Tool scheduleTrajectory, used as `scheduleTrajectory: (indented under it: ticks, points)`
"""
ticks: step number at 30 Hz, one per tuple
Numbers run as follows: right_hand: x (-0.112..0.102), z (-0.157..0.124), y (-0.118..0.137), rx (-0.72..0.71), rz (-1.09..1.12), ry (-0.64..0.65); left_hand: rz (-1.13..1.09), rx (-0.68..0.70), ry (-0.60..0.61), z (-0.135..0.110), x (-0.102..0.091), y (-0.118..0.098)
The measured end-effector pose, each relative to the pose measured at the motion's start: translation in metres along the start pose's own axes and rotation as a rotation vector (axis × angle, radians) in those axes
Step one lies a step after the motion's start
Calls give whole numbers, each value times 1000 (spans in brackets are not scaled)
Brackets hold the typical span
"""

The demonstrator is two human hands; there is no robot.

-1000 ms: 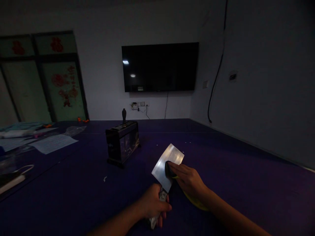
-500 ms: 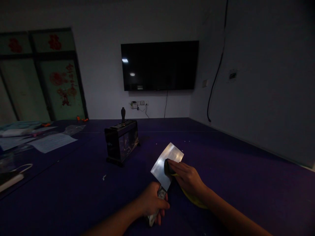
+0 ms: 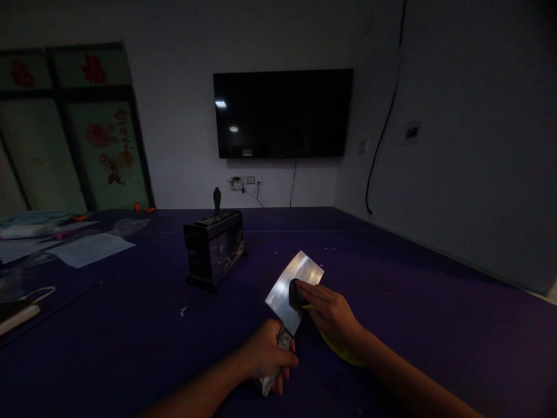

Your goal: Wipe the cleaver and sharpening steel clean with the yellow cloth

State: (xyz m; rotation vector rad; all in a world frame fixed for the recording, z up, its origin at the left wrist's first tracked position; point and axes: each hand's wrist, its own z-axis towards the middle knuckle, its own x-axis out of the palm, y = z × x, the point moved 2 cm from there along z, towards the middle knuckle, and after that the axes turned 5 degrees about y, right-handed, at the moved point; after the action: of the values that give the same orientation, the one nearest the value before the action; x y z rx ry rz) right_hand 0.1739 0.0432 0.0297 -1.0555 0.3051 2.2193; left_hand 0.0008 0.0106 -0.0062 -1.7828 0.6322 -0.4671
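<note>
Spreading across the lower half of the frame, a dark purple table (image 3: 435,325) fills a dim room. A black television (image 3: 282,113) hangs on the white wall at upper centre. Glass doors (image 3: 73,133) with red paper cut-outs stand at the upper left. Sheets of paper (image 3: 89,249) lie at the left edge. A black box (image 3: 213,247) with 1 dark handle standing up from its top sits left of centre.

At lower centre, a cleaver (image 3: 282,287) points its wide shiny blade up and away, just right of the box. The left hand (image 3: 265,357) is wrapped tightly around the cleaver's handle. The right hand (image 3: 331,313) presses a cloth (image 3: 337,350), dark in front and yellow behind, flat against the blade with closed fingers.
</note>
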Motion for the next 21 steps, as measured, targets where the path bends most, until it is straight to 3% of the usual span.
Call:
scheduleTrajectory:
  ticks: [9,17,21]
  points:
    - [2,-2,-7,20,0,-9,4,27,21,1,0,1]
    - [1,-5,-26,306,-117,-134,29,30,31,0,0,-1]
    - [3,-6,-29,343,-130,-153,45,20,28,0,0,-1]
